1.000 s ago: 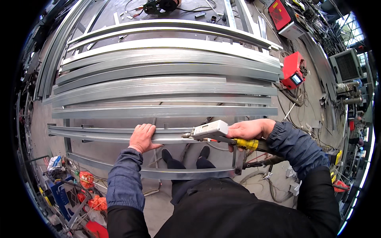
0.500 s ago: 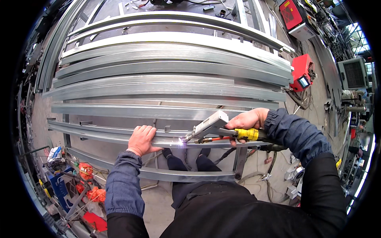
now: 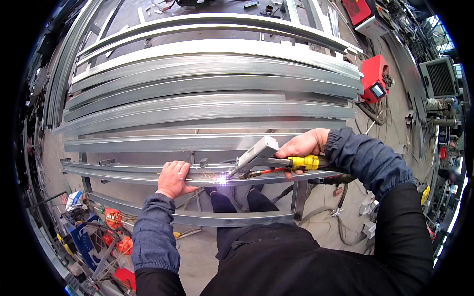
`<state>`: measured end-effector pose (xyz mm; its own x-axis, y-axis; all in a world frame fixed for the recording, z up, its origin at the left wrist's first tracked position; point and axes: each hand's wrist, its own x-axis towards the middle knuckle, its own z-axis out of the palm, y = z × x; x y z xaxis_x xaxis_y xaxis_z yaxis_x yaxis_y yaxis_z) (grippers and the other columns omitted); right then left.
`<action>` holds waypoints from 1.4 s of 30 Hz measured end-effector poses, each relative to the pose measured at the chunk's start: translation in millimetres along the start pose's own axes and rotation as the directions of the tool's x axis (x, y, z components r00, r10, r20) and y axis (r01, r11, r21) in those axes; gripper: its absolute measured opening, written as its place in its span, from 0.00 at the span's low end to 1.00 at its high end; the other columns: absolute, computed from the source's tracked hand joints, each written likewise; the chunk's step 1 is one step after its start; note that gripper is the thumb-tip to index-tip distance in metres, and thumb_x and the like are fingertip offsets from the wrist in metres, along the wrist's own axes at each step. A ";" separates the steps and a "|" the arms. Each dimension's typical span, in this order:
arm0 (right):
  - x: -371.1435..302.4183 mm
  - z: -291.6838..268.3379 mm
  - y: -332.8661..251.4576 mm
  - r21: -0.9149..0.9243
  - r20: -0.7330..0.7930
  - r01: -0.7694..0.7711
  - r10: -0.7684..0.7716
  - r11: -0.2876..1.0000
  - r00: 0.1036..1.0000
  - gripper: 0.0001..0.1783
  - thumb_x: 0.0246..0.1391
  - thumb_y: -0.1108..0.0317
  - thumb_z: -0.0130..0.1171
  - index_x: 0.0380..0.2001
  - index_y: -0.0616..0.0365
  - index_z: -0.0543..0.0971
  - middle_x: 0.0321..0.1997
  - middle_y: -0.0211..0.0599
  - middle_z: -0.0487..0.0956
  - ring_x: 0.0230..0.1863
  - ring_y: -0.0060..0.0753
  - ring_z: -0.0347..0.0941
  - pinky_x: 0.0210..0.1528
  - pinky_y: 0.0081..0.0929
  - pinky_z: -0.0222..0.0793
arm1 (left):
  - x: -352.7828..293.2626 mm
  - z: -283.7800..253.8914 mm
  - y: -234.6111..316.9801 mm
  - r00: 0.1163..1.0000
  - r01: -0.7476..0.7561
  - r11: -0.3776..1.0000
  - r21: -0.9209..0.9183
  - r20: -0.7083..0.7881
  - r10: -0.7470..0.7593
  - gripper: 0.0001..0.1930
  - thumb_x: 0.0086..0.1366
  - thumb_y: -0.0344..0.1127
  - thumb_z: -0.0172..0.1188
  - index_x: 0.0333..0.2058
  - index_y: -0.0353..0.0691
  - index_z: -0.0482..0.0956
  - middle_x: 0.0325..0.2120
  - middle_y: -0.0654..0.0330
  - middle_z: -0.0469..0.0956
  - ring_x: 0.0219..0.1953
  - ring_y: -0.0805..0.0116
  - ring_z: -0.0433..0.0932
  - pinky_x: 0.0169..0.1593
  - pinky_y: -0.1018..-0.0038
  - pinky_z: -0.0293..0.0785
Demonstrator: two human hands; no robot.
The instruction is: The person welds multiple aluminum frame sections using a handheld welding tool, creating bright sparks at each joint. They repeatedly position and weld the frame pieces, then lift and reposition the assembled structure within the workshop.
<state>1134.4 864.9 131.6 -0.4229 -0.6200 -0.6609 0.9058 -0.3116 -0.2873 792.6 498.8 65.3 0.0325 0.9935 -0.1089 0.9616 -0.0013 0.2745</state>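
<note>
My right hand (image 3: 302,144) is closed round the handle of a grey welding gun (image 3: 256,154), which has a yellow collar (image 3: 303,163) and an orange-red line beneath it. The gun slants down to the left, its tip at a pair of long steel rails (image 3: 118,172) lying side by side. A bright violet-white weld spot (image 3: 223,179) glows there, with sparks flying leftward. Left of the glow, my left hand (image 3: 173,179) grips the rails, fingers over the top and thumb along the near side. A small metal piece (image 3: 203,162) sits behind the rails.
Several long galvanised profiles (image 3: 212,84) lie across the frame beyond my hands. A nearer crossbar (image 3: 237,218) runs in front of my legs. At the right are a red machine (image 3: 374,74) and cables (image 3: 340,222); orange bags (image 3: 113,217) and clutter are at the left.
The welding gun and my right hand have shifted slightly left along the rails. The weld glow has moved left with them, brighter and with more sparks. My left hand keeps its grip.
</note>
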 end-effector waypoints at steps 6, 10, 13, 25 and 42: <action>-0.6 1.1 2.8 -0.016 -0.010 0.002 -0.002 1.000 1.000 0.26 0.84 0.45 0.43 0.66 0.52 0.75 0.45 0.43 0.90 0.34 0.27 0.85 0.38 0.26 0.83 | -1.7 2.9 -1.7 1.000 0.008 1.000 0.006 0.013 -0.008 0.43 0.39 0.65 0.83 0.49 0.44 0.78 0.44 0.61 0.80 0.50 0.57 0.79 0.57 0.60 0.72; -0.2 -2.0 7.4 -0.015 -0.007 0.009 -0.009 1.000 1.000 0.25 0.84 0.44 0.43 0.64 0.51 0.76 0.45 0.43 0.90 0.34 0.27 0.85 0.38 0.26 0.84 | 0.2 -0.4 0.4 1.000 0.010 1.000 0.012 0.006 -0.010 0.42 0.39 0.64 0.84 0.48 0.44 0.78 0.44 0.62 0.80 0.51 0.58 0.80 0.57 0.60 0.72; -2.0 0.1 7.1 -0.015 -0.006 0.016 -0.016 1.000 1.000 0.25 0.84 0.44 0.43 0.64 0.50 0.76 0.45 0.43 0.90 0.34 0.27 0.85 0.38 0.26 0.84 | 0.0 -0.7 -0.9 1.000 0.000 1.000 0.023 -0.005 0.000 0.41 0.40 0.64 0.83 0.46 0.45 0.78 0.42 0.63 0.79 0.49 0.58 0.79 0.56 0.60 0.72; -7.2 5.3 11.5 -0.081 -0.053 -0.002 -0.003 0.997 0.999 0.30 0.84 0.41 0.39 0.75 0.43 0.70 0.44 0.41 0.89 0.32 0.22 0.83 0.37 0.23 0.83 | -1.8 1.5 -2.1 1.000 -0.008 0.999 0.042 -0.027 0.009 0.43 0.41 0.69 0.82 0.47 0.45 0.78 0.44 0.62 0.80 0.50 0.58 0.79 0.57 0.59 0.72; -19.9 90.2 83.6 -0.253 -0.191 0.246 -0.297 0.936 0.936 0.28 0.82 0.47 0.51 0.73 0.52 0.73 0.50 0.37 0.86 0.48 0.27 0.84 0.45 0.30 0.84 | -12.2 3.2 8.7 0.998 0.053 0.996 0.069 0.037 -0.055 0.43 0.39 0.63 0.85 0.49 0.44 0.78 0.44 0.59 0.80 0.50 0.56 0.79 0.57 0.60 0.73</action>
<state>1215.9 786.3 183.3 -0.6595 -0.3502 -0.6652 0.7507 -0.2614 -0.6067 801.4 486.3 65.9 -0.0106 0.9871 -0.1596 0.9785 0.0431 0.2016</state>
